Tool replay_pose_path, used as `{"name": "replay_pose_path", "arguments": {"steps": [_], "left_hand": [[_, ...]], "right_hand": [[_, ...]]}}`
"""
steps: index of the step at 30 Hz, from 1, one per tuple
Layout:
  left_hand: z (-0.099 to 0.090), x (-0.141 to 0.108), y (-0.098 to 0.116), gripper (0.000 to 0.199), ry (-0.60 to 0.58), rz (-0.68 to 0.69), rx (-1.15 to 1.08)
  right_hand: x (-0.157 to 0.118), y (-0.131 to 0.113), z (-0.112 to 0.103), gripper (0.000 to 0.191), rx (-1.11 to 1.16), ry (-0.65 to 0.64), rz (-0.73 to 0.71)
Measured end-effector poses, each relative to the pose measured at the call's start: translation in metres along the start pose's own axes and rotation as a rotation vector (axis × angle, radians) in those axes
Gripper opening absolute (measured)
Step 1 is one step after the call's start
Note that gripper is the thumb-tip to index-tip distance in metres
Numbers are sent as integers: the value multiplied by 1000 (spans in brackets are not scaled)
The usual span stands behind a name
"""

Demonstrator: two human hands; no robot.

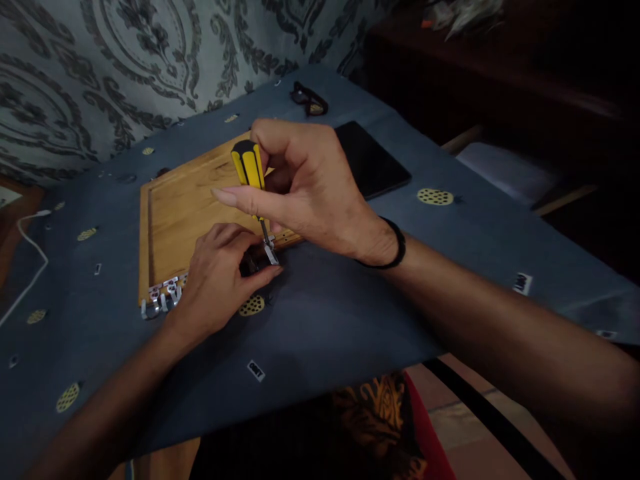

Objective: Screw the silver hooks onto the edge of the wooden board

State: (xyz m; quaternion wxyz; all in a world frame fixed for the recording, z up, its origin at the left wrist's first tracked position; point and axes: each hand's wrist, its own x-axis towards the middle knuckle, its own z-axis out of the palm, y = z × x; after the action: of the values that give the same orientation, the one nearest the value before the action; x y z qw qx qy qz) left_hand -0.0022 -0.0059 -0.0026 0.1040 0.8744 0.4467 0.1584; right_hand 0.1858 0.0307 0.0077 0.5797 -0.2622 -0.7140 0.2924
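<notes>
My right hand (317, 183) grips a yellow and black screwdriver (249, 165), its shaft pointing down. The tip meets a small metal hinge (271, 252) at the near edge of a wooden panel (185, 213) with a raised rim. Around that hinge curl the fingers and thumb of my left hand (220, 270), pinching it against the panel's edge. More silver hinges (165, 293) sit at the panel's near left corner, partly behind my left hand. The screw under the tip is too small to make out.
A black tablet-like slab (375, 160) lies right of the panel, with dark glasses (309, 99) behind it. A white cable (37, 243) runs along the left side. The blue tablecloth (320, 347) meets a patterned wall at the back.
</notes>
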Motion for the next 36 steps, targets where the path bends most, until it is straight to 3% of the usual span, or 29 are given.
{"name": "replay_pose_path", "arguments": {"steps": [5, 11, 13, 15, 18, 21, 27, 36], "left_hand": [[2, -1, 0, 21, 28, -5, 14], [2, -1, 1, 17, 38, 8, 19], [2, -1, 2, 17, 37, 7, 20], [2, -1, 2, 19, 29, 4, 22], [2, -2, 2, 23, 27, 0, 40], [3, -2, 2, 24, 26, -7, 53], [3, -2, 2, 23, 4, -21, 66], [2, -2, 4, 22, -5, -37, 90]], "right_hand": [[0, -5, -3, 60, 55, -43, 67], [3, -10, -10, 58, 115, -220, 55], [3, -9, -9, 60, 118, -181, -7], [1, -9, -6, 59, 63, -61, -54], [-1, -15, -4, 48, -31, 149, -35], [-2, -19, -5, 39, -71, 255, -44], [-3, -11, -3, 46, -85, 181, 23], [-3, -10, 0, 54, -72, 180, 109]]}}
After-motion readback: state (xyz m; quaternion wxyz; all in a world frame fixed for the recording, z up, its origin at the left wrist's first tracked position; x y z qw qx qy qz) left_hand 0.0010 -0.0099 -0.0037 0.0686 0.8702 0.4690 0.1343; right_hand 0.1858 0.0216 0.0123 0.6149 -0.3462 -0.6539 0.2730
